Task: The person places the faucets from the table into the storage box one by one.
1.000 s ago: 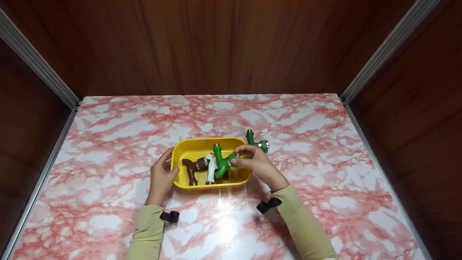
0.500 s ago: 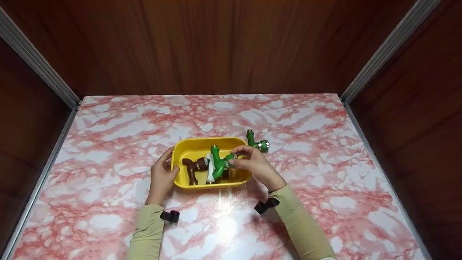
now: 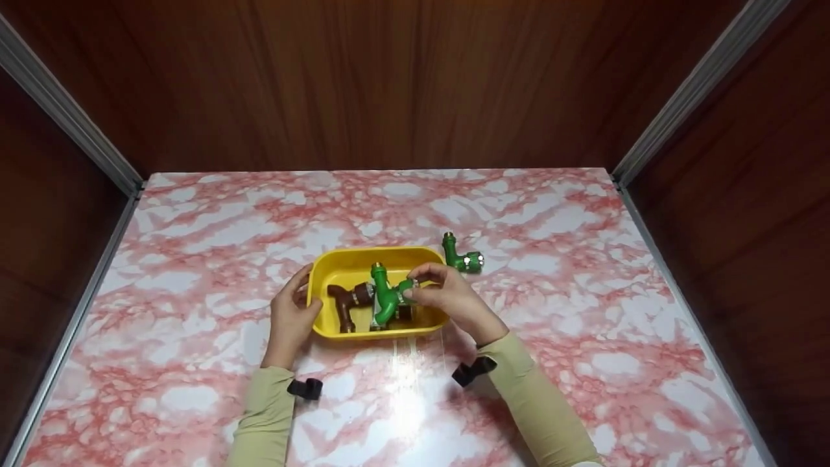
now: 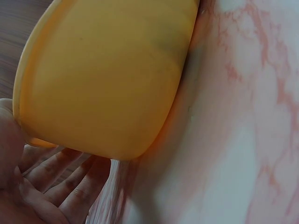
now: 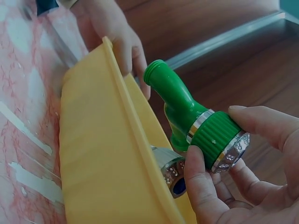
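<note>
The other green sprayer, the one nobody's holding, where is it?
In the head view, the loose green sprayer lies on the marble table, just beyond the yellow tray, past its far right corner.

Yellow tray crowded with nozzles; left hand blocks its left end; marble tabletop rightward lies open.

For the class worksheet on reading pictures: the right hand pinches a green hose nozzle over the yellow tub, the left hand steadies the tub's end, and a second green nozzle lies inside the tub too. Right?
One slip: the second green nozzle lies on the table beyond the yellow tub, not inside it, as the head view shows. The right hand pinching a green hose nozzle and the left hand at the tub's end are correct.
</note>
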Available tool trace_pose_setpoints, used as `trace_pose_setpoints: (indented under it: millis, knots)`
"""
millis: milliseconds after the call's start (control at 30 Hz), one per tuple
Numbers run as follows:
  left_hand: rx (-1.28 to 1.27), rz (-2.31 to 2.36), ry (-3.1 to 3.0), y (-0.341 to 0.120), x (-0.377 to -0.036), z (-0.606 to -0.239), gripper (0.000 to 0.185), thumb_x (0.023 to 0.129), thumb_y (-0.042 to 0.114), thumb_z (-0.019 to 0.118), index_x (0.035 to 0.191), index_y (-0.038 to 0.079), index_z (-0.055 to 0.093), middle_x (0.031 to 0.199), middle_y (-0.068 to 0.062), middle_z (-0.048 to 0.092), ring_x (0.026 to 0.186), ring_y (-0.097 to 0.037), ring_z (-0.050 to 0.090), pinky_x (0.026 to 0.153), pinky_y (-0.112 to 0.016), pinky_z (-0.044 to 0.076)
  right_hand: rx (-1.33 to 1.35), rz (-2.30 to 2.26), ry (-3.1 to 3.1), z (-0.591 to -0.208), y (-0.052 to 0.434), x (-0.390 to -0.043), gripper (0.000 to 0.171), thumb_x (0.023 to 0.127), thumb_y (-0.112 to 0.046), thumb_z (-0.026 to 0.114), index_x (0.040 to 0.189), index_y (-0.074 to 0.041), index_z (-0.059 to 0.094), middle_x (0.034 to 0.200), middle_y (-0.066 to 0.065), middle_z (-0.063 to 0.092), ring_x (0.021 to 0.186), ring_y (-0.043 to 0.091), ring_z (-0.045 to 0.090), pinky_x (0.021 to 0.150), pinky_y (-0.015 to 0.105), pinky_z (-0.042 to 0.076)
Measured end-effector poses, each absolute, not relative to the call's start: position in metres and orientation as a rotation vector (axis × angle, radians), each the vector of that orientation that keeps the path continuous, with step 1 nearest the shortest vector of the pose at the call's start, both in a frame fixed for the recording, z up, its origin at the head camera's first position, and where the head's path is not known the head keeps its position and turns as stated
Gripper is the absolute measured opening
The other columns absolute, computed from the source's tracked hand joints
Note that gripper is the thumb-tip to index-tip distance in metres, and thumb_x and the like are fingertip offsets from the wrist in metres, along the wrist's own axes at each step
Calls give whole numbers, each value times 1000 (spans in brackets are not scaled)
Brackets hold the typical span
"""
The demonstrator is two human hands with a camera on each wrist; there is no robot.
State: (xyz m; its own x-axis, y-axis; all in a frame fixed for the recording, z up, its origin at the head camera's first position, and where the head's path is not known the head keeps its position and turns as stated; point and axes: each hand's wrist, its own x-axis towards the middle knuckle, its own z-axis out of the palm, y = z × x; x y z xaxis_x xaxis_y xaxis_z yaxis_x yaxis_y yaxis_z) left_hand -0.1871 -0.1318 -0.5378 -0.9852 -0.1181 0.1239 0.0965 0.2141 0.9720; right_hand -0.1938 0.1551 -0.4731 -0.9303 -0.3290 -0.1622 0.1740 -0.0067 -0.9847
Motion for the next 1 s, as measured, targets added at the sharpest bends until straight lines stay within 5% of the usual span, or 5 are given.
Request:
trace_pose_setpoints:
  millis: [133,433,1000]
  knots:
    - [25,-1861,-2289,-131,-188,-538,65,77,-14,59,136,11,55,120,-17,61,94,-31,62,73,-23,51,-160,-1984,1948,-478,154,-195,30,79,-7,77,104,-2,62,105,12,58,89,23,58,80,44,50]
    - [26,-1849,-2299,-131,-187,-539,63,79,-13,59,136,12,55,120,-14,61,96,-28,62,75,-23,51,-199,-1992,1952,-476,150,-192,31,78,-7,78,104,-2,62,105,11,60,86,20,59,71,29,51]
    - [40,-1879,-2275,-130,-187,-538,65,77,-15,58,136,10,54,121,-17,60,97,-32,62,74,-23,52,-240,-1971,1892,-476,135,-190,29,81,-4,75,106,0,61,108,13,58,85,22,63,82,43,53]
